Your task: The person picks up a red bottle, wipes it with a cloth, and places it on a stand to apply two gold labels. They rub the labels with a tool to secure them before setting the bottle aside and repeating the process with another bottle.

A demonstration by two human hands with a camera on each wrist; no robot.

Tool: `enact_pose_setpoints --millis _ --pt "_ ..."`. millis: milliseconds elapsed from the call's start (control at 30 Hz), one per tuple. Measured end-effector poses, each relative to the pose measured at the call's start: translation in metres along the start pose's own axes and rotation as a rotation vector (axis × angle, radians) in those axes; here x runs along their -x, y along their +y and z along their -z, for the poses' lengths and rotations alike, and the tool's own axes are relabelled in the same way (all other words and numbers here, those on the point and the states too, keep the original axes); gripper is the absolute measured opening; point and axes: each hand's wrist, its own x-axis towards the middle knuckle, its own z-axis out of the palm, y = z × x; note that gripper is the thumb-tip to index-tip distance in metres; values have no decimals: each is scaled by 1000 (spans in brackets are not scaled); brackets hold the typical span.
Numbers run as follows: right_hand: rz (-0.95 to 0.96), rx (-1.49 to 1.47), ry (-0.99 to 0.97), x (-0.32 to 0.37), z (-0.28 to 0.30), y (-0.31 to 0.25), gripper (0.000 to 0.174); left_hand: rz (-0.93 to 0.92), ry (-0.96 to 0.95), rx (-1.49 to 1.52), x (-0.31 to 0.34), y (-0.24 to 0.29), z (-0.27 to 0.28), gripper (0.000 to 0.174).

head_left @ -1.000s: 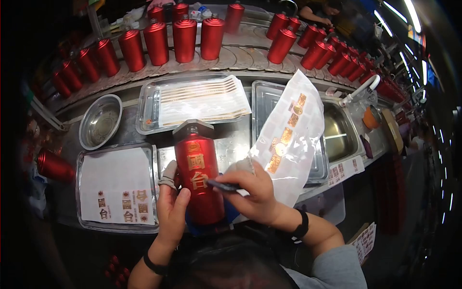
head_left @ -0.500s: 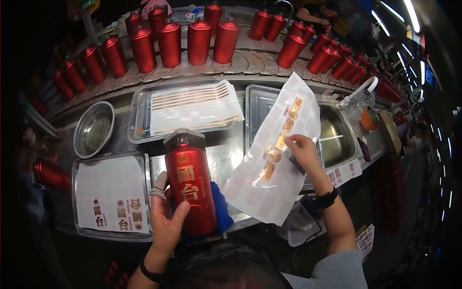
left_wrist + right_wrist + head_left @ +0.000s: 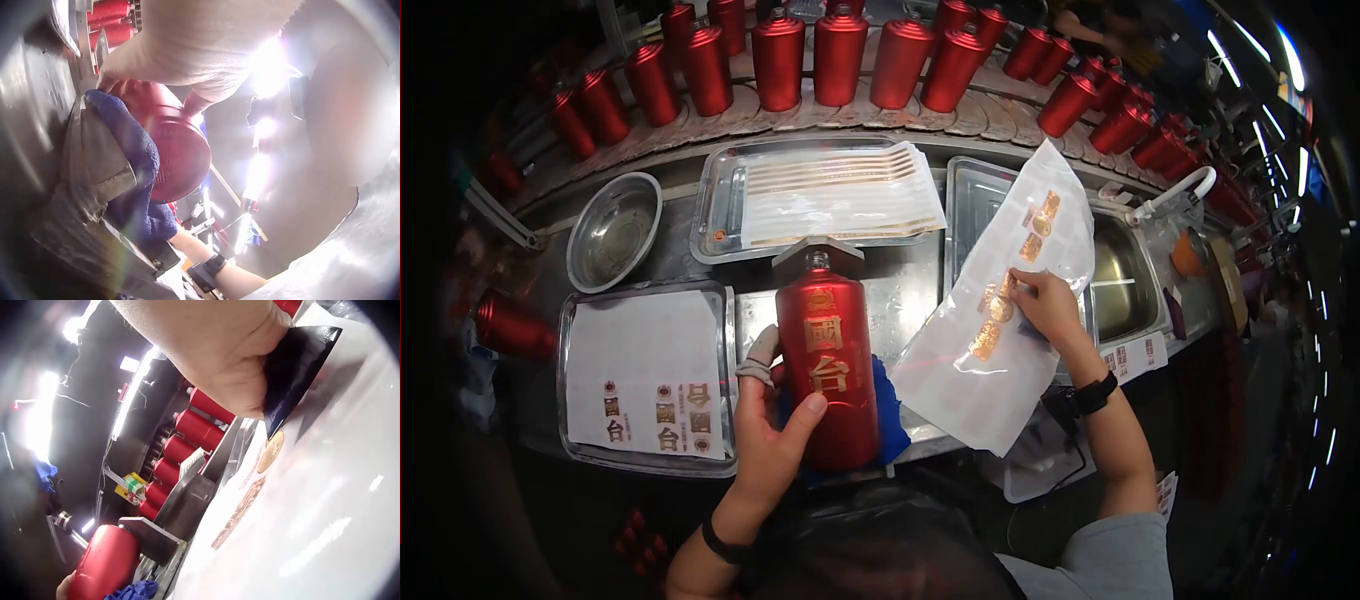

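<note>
A red bottle (image 3: 825, 400) with gold characters lies tilted on a blue cloth (image 3: 890, 425), its neck at a grey metal holder (image 3: 847, 262). My left hand (image 3: 772, 440) grips the bottle from the left, thumb across its front; pale wraps (image 3: 760, 355) cover some fingertips. In the left wrist view the bottle's base (image 3: 181, 156) faces the camera beside the cloth. To the right, my right hand (image 3: 1050, 308) is over a white glossy sheet (image 3: 960, 375), fingertips at its gold decals (image 3: 1000, 308). It holds a flat black scraper (image 3: 299, 369), clearest in the right wrist view.
A tray with printed sheets (image 3: 635, 350) and a metal bowl (image 3: 613, 230) stand left. Behind is a tray of gold-striped sheets (image 3: 840, 190). A sink (image 3: 1118, 280) with a white faucet (image 3: 1185, 190) is at right. Red bottles (image 3: 840, 60) line a conveyor (image 3: 830, 120) at the back.
My right hand, with the black scraper, has left the bottle's front and moved right to the gold decals on the white sheet. My left hand keeps its grip on the bottle.
</note>
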Motion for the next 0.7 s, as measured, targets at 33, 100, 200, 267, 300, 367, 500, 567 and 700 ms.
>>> enact_pose_setpoints --millis 33,100,200,267,300,367,500,567,700 --pt "-3 4 -8 0 0 -2 39 4 5 -4 0 0 0 74" --pt "-9 11 -22 0 -1 -1 37 -2 -4 -8 0 -1 0 75" --pt "18 16 -10 2 -4 -3 35 -9 -10 -32 1 -2 2 75" --pt "56 27 35 7 -1 -10 32 -24 -9 -38 1 -3 2 74" --pt "6 -30 88 8 -2 -8 30 -23 -9 -29 1 -2 2 74" --pt "-91 -147 192 11 -3 2 28 -22 -7 -14 2 0 2 73" --pt "-124 -188 -67 27 3 2 28 -38 -9 -24 3 -4 3 72" --pt "-62 -165 -6 31 -6 -1 28 -36 0 -40 3 -5 2 72" --pt "-88 -162 104 26 -16 -4 26 -29 1 -36 4 -2 4 72"
